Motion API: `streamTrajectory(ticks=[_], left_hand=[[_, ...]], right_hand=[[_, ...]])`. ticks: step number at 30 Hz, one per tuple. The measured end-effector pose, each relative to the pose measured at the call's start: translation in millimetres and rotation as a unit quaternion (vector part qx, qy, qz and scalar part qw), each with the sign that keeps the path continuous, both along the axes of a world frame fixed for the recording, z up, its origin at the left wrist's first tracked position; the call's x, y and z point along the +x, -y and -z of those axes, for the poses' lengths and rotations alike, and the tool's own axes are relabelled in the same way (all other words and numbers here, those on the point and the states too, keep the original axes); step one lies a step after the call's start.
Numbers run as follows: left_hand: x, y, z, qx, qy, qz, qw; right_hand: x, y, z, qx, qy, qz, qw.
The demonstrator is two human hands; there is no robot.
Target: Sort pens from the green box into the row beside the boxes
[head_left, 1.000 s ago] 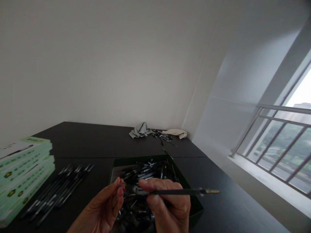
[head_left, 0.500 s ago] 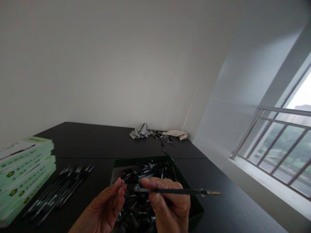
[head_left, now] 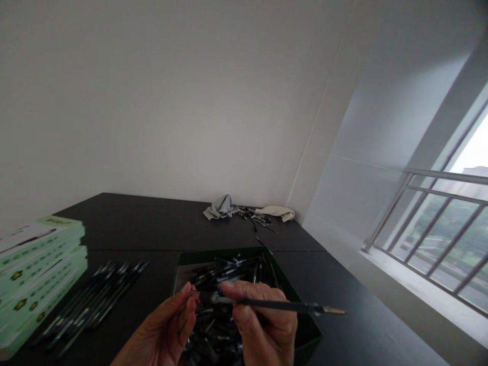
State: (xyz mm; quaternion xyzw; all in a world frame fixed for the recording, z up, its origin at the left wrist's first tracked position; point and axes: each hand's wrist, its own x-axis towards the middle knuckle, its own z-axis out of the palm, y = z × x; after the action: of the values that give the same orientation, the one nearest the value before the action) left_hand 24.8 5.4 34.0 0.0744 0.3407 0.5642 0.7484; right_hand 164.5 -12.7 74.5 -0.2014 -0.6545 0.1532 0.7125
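A slim black pen (head_left: 280,305) with a brass-coloured tip at its right end lies nearly level across both hands, tilted slightly down to the right. My right hand (head_left: 265,317) pinches it near the middle between thumb and fingers. My left hand (head_left: 168,320) is closed at the pen's left end, thumb and fingertips together on a small part that is hard to make out. Below both hands stands a dark green box (head_left: 224,251), filled with many loose black pens and pen parts (head_left: 217,325); my hands hide part of them.
Several black pens (head_left: 95,295) lie side by side on the black table (head_left: 145,218), left of the box. Light green cartons (head_left: 46,274) are stacked at the far left. Toward the wall lie a grey cloth (head_left: 221,207), loose pen parts (head_left: 257,217) and a beige cloth (head_left: 278,211).
The pen's brass end has dipped a little, so the pen slopes more to the right. Both hands keep their hold and have barely moved.
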Motion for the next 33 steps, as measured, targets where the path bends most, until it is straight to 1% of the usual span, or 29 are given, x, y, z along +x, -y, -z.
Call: streamTrajectory(ticks=[3, 5, 8, 11, 13, 15, 18, 20, 22, 25, 27, 29, 31, 33], left_hand=[[-0.6, 0.1, 1.2, 0.002, 0.006, 0.009, 1.000], [-0.9, -0.4, 2.2, 0.005, 0.008, 0.021, 1.000], [-1.3, -2.0, 4.8, 0.011, 0.012, 0.030, 0.999], [-2.0, -3.7, 7.9, 0.018, 0.018, 0.020, 0.999], [-2.6, -4.2, 9.0, 0.022, 0.021, 0.011, 0.999], [-2.7, -4.2, 8.8, 0.025, 0.024, 0.004, 0.999], [-1.6, -3.7, 7.2, 0.025, 0.027, -0.009, 0.999], [-0.6, -3.3, 6.5, 0.022, 0.028, -0.011, 0.999], [-0.4, -2.9, 6.6, 0.021, 0.024, -0.008, 0.999], [-2.3, -2.5, 7.6, 0.031, 0.008, 0.005, 0.999], [-4.3, -2.4, 7.1, 0.054, -0.014, 0.027, 0.998], [-5.8, -1.8, 5.2, 0.102, -0.038, 0.070, 0.992], [-5.9, -0.2, 3.2, 0.175, -0.070, 0.127, 0.974], [-4.7, 2.3, 3.3, 0.240, -0.122, 0.167, 0.949]], right_hand=[[-3.0, -1.2, 0.5, 0.025, -0.004, 0.043, 0.999], [-4.9, -2.1, 1.2, 0.036, 0.000, 0.058, 0.998], [-7.0, -3.8, 2.4, 0.024, 0.014, 0.049, 0.998], [-8.2, -5.5, 3.0, 0.001, 0.039, 0.039, 0.998], [-8.1, -6.6, 2.8, -0.034, 0.069, 0.023, 0.997], [-7.4, -7.7, 2.5, -0.085, 0.101, -0.002, 0.991], [-6.5, -10.0, 2.4, -0.171, 0.152, -0.042, 0.973], [-7.1, -11.5, 2.0, -0.216, 0.175, -0.051, 0.959], [-8.2, -12.3, 0.3, -0.240, 0.182, -0.052, 0.952], [-6.7, -11.4, -7.1, -0.252, 0.182, -0.061, 0.948], [-2.5, -9.8, -14.6, -0.256, 0.184, -0.073, 0.946], [2.8, -8.2, -21.8, -0.263, 0.184, -0.093, 0.943], [6.6, -7.5, -25.6, -0.291, 0.180, -0.140, 0.929], [7.5, -9.2, -24.0, -0.330, 0.175, -0.205, 0.905]])
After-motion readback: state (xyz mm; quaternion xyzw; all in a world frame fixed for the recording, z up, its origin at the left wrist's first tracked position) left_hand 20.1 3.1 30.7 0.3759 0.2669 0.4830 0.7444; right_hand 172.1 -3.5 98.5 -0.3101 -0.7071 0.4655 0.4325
